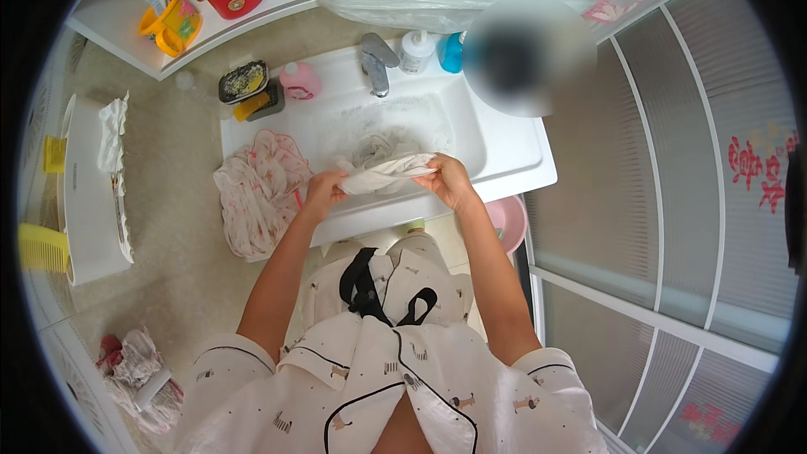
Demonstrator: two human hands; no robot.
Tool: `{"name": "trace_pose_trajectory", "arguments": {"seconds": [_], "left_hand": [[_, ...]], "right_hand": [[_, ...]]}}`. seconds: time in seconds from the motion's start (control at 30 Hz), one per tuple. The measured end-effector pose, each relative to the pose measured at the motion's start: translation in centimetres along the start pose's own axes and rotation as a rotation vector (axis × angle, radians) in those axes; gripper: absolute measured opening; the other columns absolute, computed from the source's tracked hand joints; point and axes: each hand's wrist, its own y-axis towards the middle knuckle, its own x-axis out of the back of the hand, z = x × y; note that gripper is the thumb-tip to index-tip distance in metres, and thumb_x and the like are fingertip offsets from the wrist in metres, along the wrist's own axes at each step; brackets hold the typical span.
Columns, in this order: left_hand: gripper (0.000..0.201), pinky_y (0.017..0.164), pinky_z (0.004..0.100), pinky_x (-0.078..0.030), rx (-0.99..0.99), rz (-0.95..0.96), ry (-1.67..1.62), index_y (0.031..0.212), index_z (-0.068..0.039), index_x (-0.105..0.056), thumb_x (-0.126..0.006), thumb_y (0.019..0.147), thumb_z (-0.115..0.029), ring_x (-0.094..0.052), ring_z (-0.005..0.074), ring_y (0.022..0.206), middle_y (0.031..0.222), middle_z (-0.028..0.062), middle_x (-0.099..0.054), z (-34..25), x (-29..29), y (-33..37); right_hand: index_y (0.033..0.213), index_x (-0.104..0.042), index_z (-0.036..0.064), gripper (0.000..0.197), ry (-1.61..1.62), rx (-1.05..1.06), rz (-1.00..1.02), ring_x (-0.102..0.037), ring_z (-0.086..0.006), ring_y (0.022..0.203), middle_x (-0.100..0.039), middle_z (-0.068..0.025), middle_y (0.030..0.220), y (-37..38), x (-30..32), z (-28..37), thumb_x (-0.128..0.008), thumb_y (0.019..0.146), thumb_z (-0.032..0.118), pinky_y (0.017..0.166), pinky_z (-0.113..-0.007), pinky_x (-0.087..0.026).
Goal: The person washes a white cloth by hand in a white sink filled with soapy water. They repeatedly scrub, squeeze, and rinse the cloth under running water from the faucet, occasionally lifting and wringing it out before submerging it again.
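Observation:
Both my hands grip a white wet-looking cloth (387,175), stretched between them over the front of the white sink (513,139). My left hand (324,193) pinches its left end, fingers closed. The right end is pinched in my right hand (450,181). Part of the cloth, or another pale one, hangs into the basin behind it, where foamy water (433,118) lies; which one I cannot tell. A grey metal faucet (378,63) stands at the sink's back edge. Left of my left hand, a bunched white garment with pink pattern (265,181) rests over the sink's left rim.
A pink bottle (300,81), a black soap dish (244,81), a white pump bottle (416,52) and a blue bottle (451,52) stand around the sink's back. A pink basin (508,223) sits below at right. Sliding panels (601,176) border the right side.

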Motion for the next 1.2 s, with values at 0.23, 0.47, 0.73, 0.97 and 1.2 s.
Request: {"name": "trace_pose_trajectory", "arguments": {"seconds": [0.23, 0.47, 0.73, 0.97, 1.2], "left_hand": [[0.039, 0.080, 0.0405, -0.049, -0.906, -0.244, 1.127, 0.111, -0.003, -0.061, -0.072, 0.076, -0.016, -0.064, 0.0267, 0.085, 0.095, 0.0119, -0.066, -0.1, -7.1, -0.1], [0.029, 0.066, 0.0319, -0.044, -0.467, 0.409, 0.930, 0.089, -0.004, -0.060, -0.076, 0.078, -0.026, -0.054, 0.0155, 0.072, 0.077, 0.0077, -0.058, -1.5, -4.3, 3.4], [0.030, 0.061, 0.0295, -0.041, -0.568, 0.190, 0.813, 0.077, -0.003, -0.054, -0.076, 0.081, -0.023, -0.046, 0.0096, 0.069, 0.075, 0.0007, -0.053, -10.9, -4.3, -2.9], [0.019, 0.064, 0.0217, -0.043, -0.708, 0.169, 0.550, 0.094, -0.008, -0.055, -0.069, 0.091, -0.020, -0.050, 0.0045, 0.075, 0.080, -0.0044, -0.054, -18.3, -4.1, -7.0], [0.013, 0.068, 0.0214, -0.045, -1.010, 0.003, 0.329, 0.096, -0.007, -0.057, -0.067, 0.093, -0.016, -0.056, 0.0044, 0.080, 0.091, -0.0013, -0.064, -28.1, -7.4, -16.9]], "right_hand": [[0.087, -0.060, 0.0005, 0.014, -0.431, 0.128, -0.021, -0.058, -0.0160, 0.077, -0.063, -0.0079, 0.092, -2.8, -2.5, 1.1, -0.061, 0.073, 0.001, 0.066, -0.030, -0.046], [0.077, -0.053, 0.0026, 0.014, -1.163, 0.902, -0.227, -0.056, -0.0295, 0.070, -0.055, -0.0119, 0.078, -5.4, -5.0, 2.4, -0.063, 0.069, -0.003, 0.063, -0.038, -0.044], [0.090, -0.062, 0.0059, 0.014, -1.242, 0.575, -0.424, -0.065, -0.0310, 0.077, -0.064, -0.0123, 0.091, -3.1, 2.7, 4.2, -0.056, 0.077, 0.003, 0.068, -0.039, -0.052], [0.078, -0.066, -0.0013, 0.019, -0.739, 0.391, -0.072, -0.060, -0.0131, 0.062, -0.063, -0.0063, 0.069, -4.2, -1.2, 10.6, -0.059, 0.080, 0.017, 0.062, -0.027, -0.049], [0.071, -0.064, 0.0007, 0.024, -0.751, 0.834, 0.042, -0.058, -0.0101, 0.066, -0.060, -0.0010, 0.068, -13.6, -9.6, 20.4, -0.071, 0.078, 0.022, 0.061, -0.026, -0.045]]}}
